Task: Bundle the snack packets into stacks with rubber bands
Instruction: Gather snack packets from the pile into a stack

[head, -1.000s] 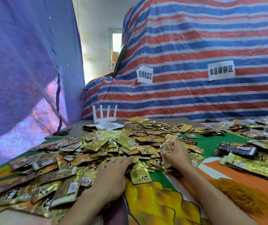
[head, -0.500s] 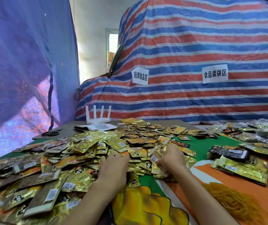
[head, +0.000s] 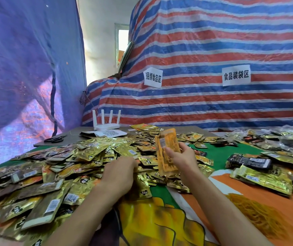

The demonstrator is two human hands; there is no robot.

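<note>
A wide heap of gold and brown snack packets (head: 57, 171) covers the left and middle of the table. My right hand (head: 183, 157) grips a small upright stack of orange-gold packets (head: 167, 150) above the heap. My left hand (head: 119, 173) rests palm down on the loose packets, its fingers curled over them; whether it grips one is hidden. A mound of yellow rubber bands (head: 259, 212) lies on the orange cloth at the right. Bundled packet stacks (head: 264, 180) lie to the right, one dark bundle (head: 248, 161) behind them.
A white router (head: 106, 123) and a QR-code card (head: 111, 133) stand at the table's back. Black scissors (head: 54, 139) lie at the back left. Clear-bagged packets (head: 284, 137) pile at the far right. Striped tarp rises behind, blue tarp to the left.
My right hand has lifted its stack of packets up off the heap and turned it upright. My left hand stays on the pile, shifted slightly.
</note>
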